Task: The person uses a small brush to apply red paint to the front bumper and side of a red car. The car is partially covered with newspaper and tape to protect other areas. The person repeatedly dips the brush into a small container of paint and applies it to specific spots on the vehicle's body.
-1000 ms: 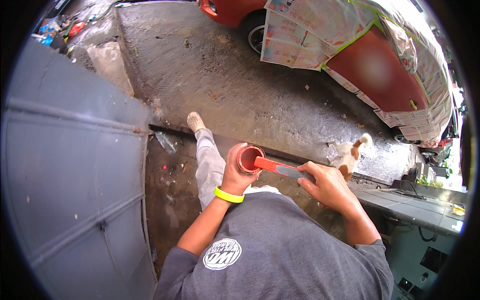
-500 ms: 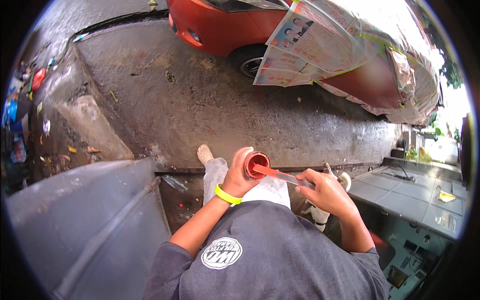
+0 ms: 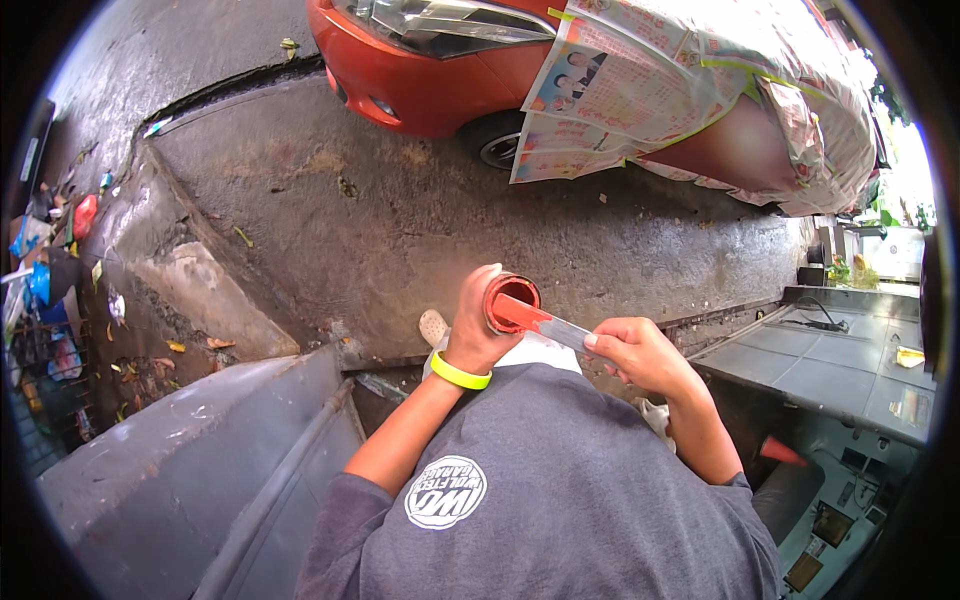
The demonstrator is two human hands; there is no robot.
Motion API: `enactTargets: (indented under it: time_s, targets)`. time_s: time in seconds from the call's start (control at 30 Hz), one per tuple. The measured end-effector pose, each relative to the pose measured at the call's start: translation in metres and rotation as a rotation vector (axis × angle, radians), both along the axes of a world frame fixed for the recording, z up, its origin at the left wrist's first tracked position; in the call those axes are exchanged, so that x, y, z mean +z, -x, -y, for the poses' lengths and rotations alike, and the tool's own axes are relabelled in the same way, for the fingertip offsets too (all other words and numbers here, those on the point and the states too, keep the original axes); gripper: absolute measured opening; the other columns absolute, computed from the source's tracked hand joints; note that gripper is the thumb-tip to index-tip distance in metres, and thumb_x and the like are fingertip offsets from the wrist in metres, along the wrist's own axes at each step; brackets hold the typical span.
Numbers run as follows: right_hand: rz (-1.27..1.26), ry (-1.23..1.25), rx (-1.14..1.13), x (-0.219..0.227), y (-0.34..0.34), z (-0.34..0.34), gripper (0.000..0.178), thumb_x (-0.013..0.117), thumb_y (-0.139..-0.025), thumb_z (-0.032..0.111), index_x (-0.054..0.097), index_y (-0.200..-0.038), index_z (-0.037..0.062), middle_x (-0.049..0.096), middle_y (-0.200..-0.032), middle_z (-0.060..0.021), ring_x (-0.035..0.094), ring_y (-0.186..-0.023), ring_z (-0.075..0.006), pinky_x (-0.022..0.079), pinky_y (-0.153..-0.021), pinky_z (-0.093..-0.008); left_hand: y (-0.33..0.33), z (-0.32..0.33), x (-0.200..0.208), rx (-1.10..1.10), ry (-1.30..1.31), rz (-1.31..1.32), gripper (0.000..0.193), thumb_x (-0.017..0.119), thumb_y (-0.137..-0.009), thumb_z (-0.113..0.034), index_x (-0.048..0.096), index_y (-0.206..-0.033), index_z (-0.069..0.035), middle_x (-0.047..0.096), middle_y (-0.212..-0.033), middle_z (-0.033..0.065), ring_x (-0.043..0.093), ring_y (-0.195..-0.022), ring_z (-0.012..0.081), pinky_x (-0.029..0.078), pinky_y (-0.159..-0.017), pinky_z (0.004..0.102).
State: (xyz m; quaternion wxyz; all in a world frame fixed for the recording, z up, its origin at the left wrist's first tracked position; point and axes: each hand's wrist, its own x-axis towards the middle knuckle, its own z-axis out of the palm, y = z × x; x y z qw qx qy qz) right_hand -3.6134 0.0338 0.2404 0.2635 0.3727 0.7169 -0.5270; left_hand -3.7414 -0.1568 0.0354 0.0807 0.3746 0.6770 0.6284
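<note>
mid-frame, the left hand [image 3: 476,330] grips a can [image 3: 514,285]; the right hand [image 3: 643,352] pinches a red-coated stick [image 3: 556,327] dipped inside.

Dark grey T-shirt [image 3: 590,490], round white print [image 3: 446,492]; neon-yellow wristband [image 3: 460,374].

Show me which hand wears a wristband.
The left hand, which grips the open container, wears a yellow wristband; the right hand, holding the red-smeared stick, wears none.

Flat grey stick [image 3: 568,333]: smooth, metal-looking, red-coated end streaky. Round red can [image 3: 514,286]: smeared, uneven rim. Dark grey T-shirt [image 3: 570,480]: matt cloth. Orange-red car [image 3: 425,85]: glossy; printed sheets [image 3: 630,105], paper-like. Grey-brown ground [image 3: 400,215]: rough, damp-shiny concrete.
</note>
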Motion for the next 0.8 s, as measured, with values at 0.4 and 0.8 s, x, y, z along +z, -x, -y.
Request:
enactTargets:
  time_s: [0.4, 0.8]
  targets:
    - [-0.061, -0.061, -0.123, -0.034, -0.028, 0.014, 0.034, 0.064, -0.105, 0.03, 0.072, -0.093, 0.0, 0.055, -0.067, 0.0024, 0.048, -0.064, -0.0072, 0.041, -0.058, -0.0298, 0.011, -0.002, 0.01, -0.055, -0.015, -0.008, 0.096, 0.093, -0.064, -0.009, 0.047, -0.149, -0.008, 0.056, -0.144, 0.0173, 0.052, -0.138, 0.0383, 0.043, -0.117, 0.0501]
    - [0.033, -0.265, -0.108, 0.001, -0.04, 0.02, 0.03, 0.066, -0.102, 0.025, 0.074, -0.095, -0.0031, 0.059, -0.066, -0.0039, 0.054, -0.063, -0.0134, 0.044, -0.06, -0.0345, 0.013, -0.001, -0.004, -0.171, 0.002, 0.041, 0.084, 0.092, -0.071, -0.011, 0.052, -0.144, -0.003, 0.054, -0.143, 0.0204, 0.051, -0.138, 0.0408, 0.045, -0.115, 0.0464]
